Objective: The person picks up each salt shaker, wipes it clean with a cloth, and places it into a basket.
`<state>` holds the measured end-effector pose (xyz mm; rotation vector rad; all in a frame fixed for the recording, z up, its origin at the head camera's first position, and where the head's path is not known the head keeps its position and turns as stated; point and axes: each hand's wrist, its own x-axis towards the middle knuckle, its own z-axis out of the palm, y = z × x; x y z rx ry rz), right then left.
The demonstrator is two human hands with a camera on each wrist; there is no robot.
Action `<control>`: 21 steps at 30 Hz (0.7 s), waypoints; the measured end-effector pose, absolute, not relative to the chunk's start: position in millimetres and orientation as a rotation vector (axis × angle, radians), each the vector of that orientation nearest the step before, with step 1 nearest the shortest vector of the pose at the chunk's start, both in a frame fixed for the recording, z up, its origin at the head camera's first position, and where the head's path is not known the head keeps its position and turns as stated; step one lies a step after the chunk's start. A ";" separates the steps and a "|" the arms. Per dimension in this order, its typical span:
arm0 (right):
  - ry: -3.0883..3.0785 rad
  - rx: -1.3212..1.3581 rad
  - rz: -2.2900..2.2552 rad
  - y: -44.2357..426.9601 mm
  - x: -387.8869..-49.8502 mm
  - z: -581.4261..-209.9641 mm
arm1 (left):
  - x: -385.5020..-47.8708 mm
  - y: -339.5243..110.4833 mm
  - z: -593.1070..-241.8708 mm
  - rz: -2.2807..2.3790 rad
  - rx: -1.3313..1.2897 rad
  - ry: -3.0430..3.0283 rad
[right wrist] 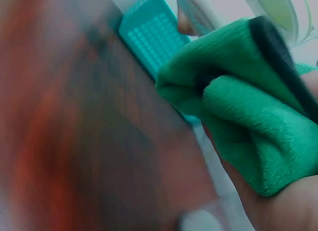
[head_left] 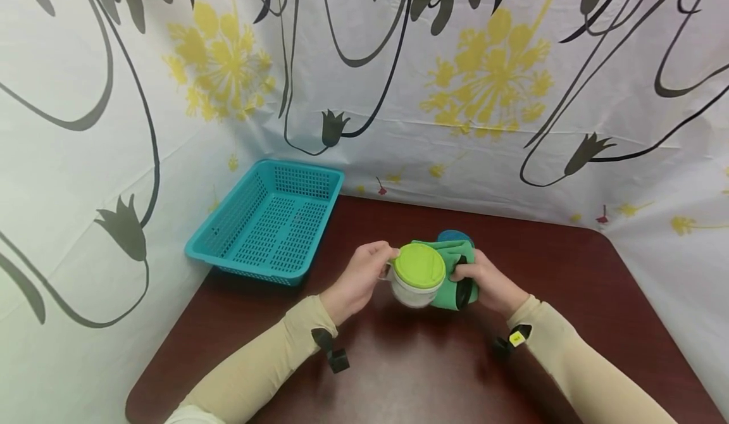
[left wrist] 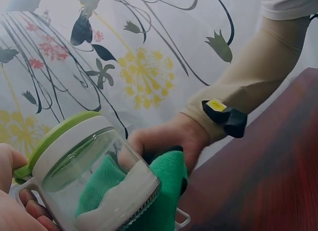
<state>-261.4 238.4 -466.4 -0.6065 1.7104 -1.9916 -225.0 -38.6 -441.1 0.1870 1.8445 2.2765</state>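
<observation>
1 blue object (head_left: 454,236) partly behind green cloth (head_left: 453,255); right hand (head_left: 493,285) grips cloth, left hand (head_left: 359,278) grips jar (head_left: 418,275); teal basket (head_left: 285,228) at left.

Head view: bright, diffuse light; pale glare on the near part of the desk (head_left: 393,386), soft shadow below the jar (head_left: 417,276). Left wrist view: dimmer, jar acceptably sharp. Right wrist view: dim, desk heavily smeared, green cloth (right wrist: 258,109) comparatively crisp.

Clear jar (head_left: 412,294): handled, tilted, green lid (head_left: 420,265) fitted, white contents (left wrist: 124,198) in the lower part. Green cloth (head_left: 448,290): dark-edged, folded, positioned immediately right of the jar.
</observation>
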 end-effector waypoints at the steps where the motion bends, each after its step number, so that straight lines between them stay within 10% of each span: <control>1: 1.649 -0.572 -2.012 238.1 -258.8 -470.0 | -225.2 -38.6 -440.9 2.278 0.177 1.844; 21: 1.010 -0.333 -1.990 220.6 -201.7 -499.4 | -231.6 -43.3 -440.0 2.370 0.110 1.825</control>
